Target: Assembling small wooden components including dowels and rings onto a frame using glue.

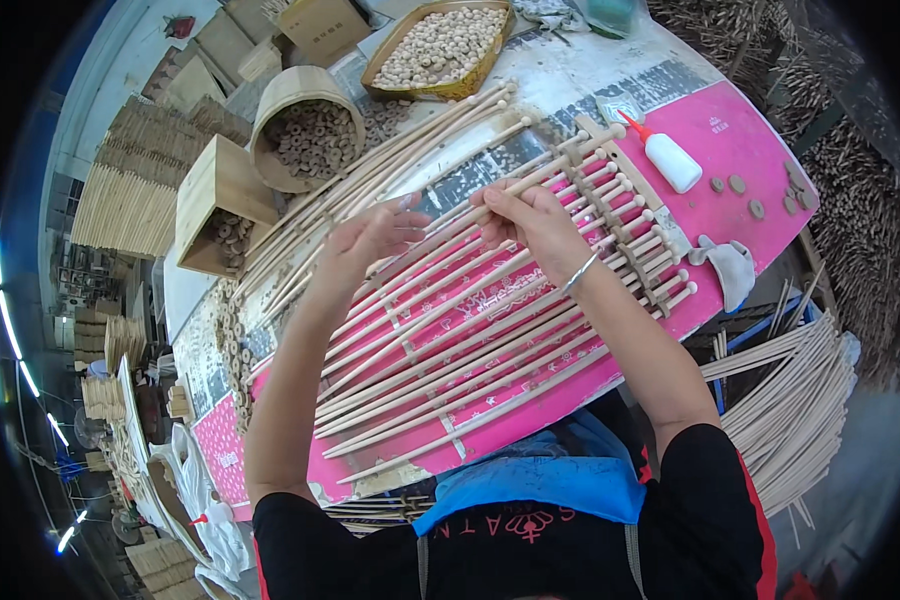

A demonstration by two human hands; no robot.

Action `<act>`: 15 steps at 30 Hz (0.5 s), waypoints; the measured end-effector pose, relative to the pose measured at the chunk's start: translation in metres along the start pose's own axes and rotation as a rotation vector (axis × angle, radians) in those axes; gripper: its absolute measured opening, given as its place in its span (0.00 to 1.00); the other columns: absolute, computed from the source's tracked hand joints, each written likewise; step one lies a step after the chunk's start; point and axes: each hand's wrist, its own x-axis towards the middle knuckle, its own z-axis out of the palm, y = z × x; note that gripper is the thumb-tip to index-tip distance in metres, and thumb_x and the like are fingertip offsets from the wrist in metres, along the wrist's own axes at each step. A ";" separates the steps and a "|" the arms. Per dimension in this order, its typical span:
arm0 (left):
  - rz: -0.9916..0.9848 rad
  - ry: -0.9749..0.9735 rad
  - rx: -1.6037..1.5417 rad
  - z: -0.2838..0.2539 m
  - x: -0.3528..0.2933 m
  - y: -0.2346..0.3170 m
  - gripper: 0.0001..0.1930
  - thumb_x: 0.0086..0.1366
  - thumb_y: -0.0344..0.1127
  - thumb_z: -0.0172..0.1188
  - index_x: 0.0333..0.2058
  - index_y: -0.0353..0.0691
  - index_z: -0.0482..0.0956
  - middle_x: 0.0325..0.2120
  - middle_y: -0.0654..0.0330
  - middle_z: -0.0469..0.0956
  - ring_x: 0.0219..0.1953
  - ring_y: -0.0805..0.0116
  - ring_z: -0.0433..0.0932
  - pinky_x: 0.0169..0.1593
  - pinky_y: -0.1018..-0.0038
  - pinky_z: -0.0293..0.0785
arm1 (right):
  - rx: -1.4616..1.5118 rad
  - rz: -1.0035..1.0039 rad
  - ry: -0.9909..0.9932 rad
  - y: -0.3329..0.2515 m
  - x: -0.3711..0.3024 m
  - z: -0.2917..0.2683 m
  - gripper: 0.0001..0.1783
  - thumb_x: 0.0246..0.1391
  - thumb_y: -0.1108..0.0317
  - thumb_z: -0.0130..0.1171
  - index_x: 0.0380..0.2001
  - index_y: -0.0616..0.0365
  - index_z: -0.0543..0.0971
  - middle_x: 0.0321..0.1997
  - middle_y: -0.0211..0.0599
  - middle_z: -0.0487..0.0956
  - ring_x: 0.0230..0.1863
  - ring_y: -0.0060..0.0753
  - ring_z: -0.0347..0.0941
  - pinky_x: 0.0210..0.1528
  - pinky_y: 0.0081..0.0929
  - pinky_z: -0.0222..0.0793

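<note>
My right hand (535, 220), with a bracelet at its wrist, pinches a thin wooden stick (545, 172) over the far side of a row of sticks. Its fingertips are pressed together, partly hiding what lies between them. Close by on the left, my left hand (375, 235) hovers with fingers apart and nothing in it. Below both hands, several long wooden sticks (470, 345) lie side by side on a pink sheet (570, 375). Round wooden knobs (647, 215) cap their right ends, and brown wooden discs (625, 235) sit in a line just inward of the knobs.
A white squeeze bottle (673, 163) with a red tip lies at the right, near loose discs (737, 184) and a grey glove (730, 270). Beyond are a round wooden tub (270, 115), a wooden box (205, 200) and a yellow tray (375, 80) of knobs. Bundled sticks (790, 400) stand lower right.
</note>
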 end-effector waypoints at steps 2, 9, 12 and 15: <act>0.071 -0.028 0.141 -0.007 0.009 -0.016 0.27 0.78 0.46 0.53 0.67 0.34 0.69 0.52 0.53 0.81 0.53 0.68 0.79 0.60 0.70 0.73 | 0.012 0.010 0.027 -0.001 0.002 -0.003 0.17 0.70 0.57 0.58 0.46 0.62 0.83 0.32 0.29 0.81 0.31 0.19 0.78 0.38 0.21 0.77; 0.168 0.159 0.578 0.005 0.003 -0.032 0.19 0.69 0.32 0.63 0.58 0.39 0.81 0.42 0.54 0.84 0.42 0.64 0.83 0.47 0.72 0.76 | 0.057 0.003 0.038 0.006 0.017 -0.016 0.17 0.70 0.56 0.58 0.46 0.61 0.83 0.32 0.27 0.81 0.33 0.18 0.79 0.39 0.21 0.78; 0.253 0.313 0.630 0.003 0.007 -0.049 0.14 0.69 0.24 0.58 0.51 0.37 0.84 0.35 0.54 0.83 0.38 0.64 0.83 0.45 0.72 0.76 | 0.122 0.056 0.080 0.015 0.027 -0.023 0.22 0.71 0.53 0.56 0.54 0.61 0.80 0.38 0.32 0.83 0.37 0.21 0.81 0.42 0.21 0.80; 0.244 0.396 0.562 -0.014 0.022 -0.070 0.14 0.70 0.24 0.58 0.51 0.36 0.84 0.33 0.56 0.82 0.36 0.67 0.81 0.44 0.73 0.75 | -0.001 0.163 0.112 0.008 0.022 -0.012 0.24 0.72 0.53 0.55 0.59 0.62 0.77 0.41 0.35 0.83 0.38 0.24 0.82 0.43 0.22 0.80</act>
